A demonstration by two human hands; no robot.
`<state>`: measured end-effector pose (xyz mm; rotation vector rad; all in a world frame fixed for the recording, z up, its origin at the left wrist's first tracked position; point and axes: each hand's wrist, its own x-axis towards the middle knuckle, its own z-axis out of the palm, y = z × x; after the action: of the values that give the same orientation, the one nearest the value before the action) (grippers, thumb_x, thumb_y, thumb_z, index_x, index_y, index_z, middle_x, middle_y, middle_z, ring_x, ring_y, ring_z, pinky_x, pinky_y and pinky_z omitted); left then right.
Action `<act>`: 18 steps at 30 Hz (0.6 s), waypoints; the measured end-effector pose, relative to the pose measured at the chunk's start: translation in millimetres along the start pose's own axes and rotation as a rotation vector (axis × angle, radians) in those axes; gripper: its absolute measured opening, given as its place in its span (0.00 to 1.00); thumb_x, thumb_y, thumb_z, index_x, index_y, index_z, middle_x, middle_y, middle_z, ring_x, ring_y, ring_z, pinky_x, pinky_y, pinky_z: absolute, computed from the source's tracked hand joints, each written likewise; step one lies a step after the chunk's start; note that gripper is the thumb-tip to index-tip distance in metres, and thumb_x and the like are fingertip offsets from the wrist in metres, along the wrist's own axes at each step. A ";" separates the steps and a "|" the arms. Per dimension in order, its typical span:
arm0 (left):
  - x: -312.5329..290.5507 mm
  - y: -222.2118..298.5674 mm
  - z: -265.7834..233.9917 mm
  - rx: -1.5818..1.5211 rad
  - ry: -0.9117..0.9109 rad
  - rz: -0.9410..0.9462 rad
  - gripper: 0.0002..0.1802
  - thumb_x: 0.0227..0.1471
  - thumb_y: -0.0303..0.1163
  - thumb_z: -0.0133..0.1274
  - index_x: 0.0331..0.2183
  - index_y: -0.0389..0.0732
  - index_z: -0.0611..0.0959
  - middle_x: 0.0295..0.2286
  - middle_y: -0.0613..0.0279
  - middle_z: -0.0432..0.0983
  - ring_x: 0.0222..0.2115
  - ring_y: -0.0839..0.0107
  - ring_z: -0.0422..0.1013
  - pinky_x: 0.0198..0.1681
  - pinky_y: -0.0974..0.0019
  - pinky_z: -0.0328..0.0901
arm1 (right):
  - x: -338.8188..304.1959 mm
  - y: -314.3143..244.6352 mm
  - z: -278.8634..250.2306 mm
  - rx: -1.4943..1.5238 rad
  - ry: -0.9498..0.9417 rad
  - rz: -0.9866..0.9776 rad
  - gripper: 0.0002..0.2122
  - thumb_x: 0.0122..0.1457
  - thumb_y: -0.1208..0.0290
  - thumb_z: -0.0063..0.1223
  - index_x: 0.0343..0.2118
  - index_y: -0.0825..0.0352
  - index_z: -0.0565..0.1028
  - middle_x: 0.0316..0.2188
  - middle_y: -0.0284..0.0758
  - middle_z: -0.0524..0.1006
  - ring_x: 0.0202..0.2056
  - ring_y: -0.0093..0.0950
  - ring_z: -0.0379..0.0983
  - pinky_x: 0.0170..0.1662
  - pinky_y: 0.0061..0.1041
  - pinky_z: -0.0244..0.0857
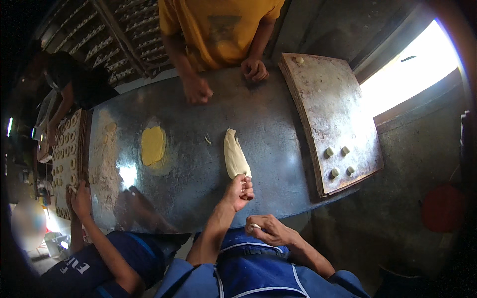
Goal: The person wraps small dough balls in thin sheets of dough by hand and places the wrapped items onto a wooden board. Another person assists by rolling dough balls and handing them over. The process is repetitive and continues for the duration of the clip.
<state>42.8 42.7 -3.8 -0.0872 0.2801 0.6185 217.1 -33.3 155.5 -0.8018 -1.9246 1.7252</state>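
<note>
A long pale strip of dough (234, 155) lies on the dark metal worktable (198, 179), its narrow tip pointing away from me. My left hand (238, 192) is closed round the near end of this strip. Close to my body, just past the table's front edge, my right hand (271, 230) is curled round a small white piece of dough (254, 227) that shows between thumb and fingers. Small dough scraps (207, 139) lie to the left of the strip.
Left of the strip sit a flat yellow slab (153, 145) and scattered flour (103, 169). A stack of boards (338, 124) at right carries several small dough pieces. Ring-shaped pieces fill a tray (69, 149) at far left. Co-workers stand opposite in a yellow shirt (218, 30) and at my left.
</note>
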 end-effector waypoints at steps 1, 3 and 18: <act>-5.6 1.1 4.1 0.066 0.003 0.034 0.13 0.67 0.43 0.48 0.34 0.46 0.74 0.25 0.74 0.66 0.26 0.81 0.65 0.43 0.66 0.68 | 9.5 -2.4 -2.2 0.136 0.149 -0.009 0.07 0.65 0.74 0.51 0.43 0.68 0.74 0.34 0.40 0.75 0.38 0.36 0.75 0.47 0.32 0.70; -30.2 -7.7 75.6 0.382 0.315 0.142 0.12 0.66 0.42 0.48 0.39 0.44 0.75 0.32 0.69 0.68 0.31 0.76 0.67 0.40 0.64 0.67 | 41.0 -7.7 -2.8 0.413 0.469 -0.021 0.11 0.63 0.75 0.54 0.48 0.68 0.75 0.38 0.36 0.77 0.41 0.30 0.75 0.48 0.30 0.69; -128.2 -26.6 80.6 2.138 0.657 0.872 0.06 0.60 0.32 0.48 0.34 0.42 0.78 0.28 0.58 0.71 0.39 0.56 0.67 0.53 0.50 0.57 | 12.4 100.8 -2.8 -0.601 0.406 -0.142 0.25 0.57 0.77 0.58 0.59 0.67 0.72 0.54 0.45 0.75 0.55 0.45 0.71 0.55 0.42 0.66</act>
<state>-22.7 -37.4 109.9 2.0144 1.5235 0.8317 223.2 -17.1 55.4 -1.0857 -2.1464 0.8082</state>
